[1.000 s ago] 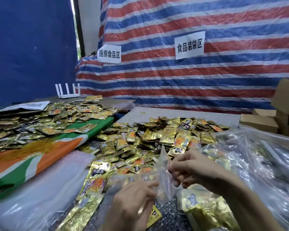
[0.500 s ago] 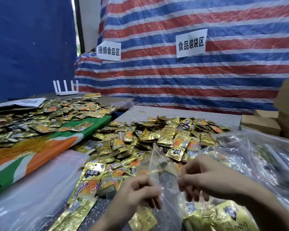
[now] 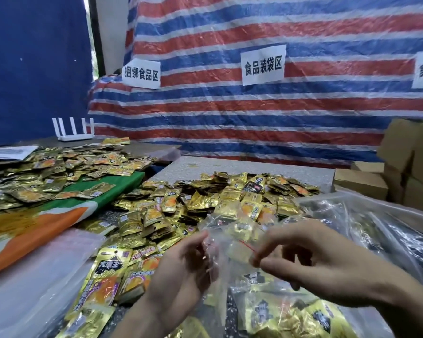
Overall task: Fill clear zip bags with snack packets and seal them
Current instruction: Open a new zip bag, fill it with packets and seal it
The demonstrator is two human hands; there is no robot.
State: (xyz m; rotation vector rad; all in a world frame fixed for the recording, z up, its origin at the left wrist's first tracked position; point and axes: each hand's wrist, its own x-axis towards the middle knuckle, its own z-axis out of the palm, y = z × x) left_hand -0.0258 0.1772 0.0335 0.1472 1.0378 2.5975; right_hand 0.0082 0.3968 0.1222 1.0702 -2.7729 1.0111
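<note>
gold snack packets (image 3: pixel 230 198) splashed with orange and black, tarp (image 3: pixel 254 118) striped in red, blue and white, deep blue sheet (image 3: pixel 34 69), white signs (image 3: pixel 263 65) lettered in black, cloth (image 3: pixel 59 215) blocked in green, orange and white, clear zip bag (image 3: pixel 232 237) edged with a red line, brown boxes (image 3: pixel 359 181), grey speckled table (image 3: pixel 242 165)

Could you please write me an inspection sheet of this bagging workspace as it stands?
Surface: speckled grey table, mostly covered.
Job's things: clear zip bag held above the snack packets; whether it is sealed cannot be told.
Clutter: more packets on a green-orange cloth at left; heap of clear bags at right; clear plastic sheets at near left.
Grips: left hand and right hand each pinch the bag's top.
Cables: nothing seen; a white router stands at back left.
Surroundings: striped tarp, paper signs, cardboard boxes.
</note>
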